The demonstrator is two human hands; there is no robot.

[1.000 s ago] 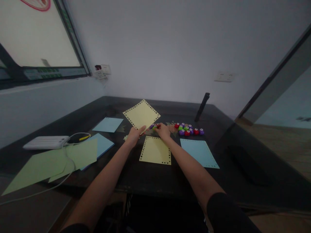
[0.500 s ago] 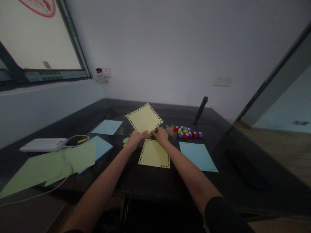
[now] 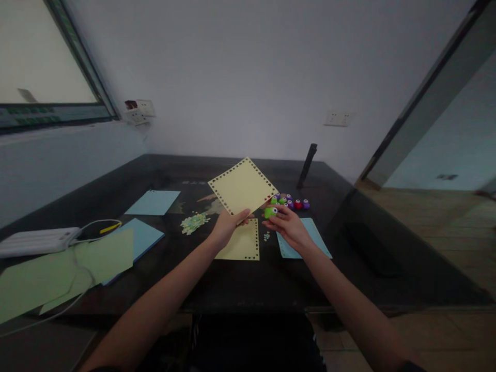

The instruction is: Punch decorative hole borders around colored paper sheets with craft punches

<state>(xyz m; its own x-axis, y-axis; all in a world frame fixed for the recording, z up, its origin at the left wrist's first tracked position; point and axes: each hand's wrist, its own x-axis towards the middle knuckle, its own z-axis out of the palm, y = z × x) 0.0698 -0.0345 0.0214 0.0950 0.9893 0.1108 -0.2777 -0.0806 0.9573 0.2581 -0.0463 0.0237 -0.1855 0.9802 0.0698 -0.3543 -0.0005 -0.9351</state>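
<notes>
My left hand (image 3: 228,227) is closed on the lower corner of a yellow paper sheet (image 3: 243,187), raised at a tilt, with small punched holes along its edges. My right hand (image 3: 291,228) grips a green craft punch (image 3: 270,212) with a white eye on it, just right of that sheet and apart from it. Beneath lies a second hole-bordered yellow sheet (image 3: 238,245), partly covered by my left hand. Several red, green and purple punches (image 3: 297,205) cluster behind my right hand. A blue sheet (image 3: 316,238) with punched edges lies partly under my right forearm.
Punched paper bits (image 3: 194,223) are heaped left of my left hand, and a few bits (image 3: 266,236) lie mid-table. Farther left are blue sheets (image 3: 145,240), green sheets (image 3: 85,263) and a white box-like device (image 3: 39,242) with a cable. A black upright stick (image 3: 307,165) stands behind.
My right hand has drawn the green punch away from the raised sheet's lower edge, to the right. Both paper-bit piles now show. The view has shifted somewhat.
</notes>
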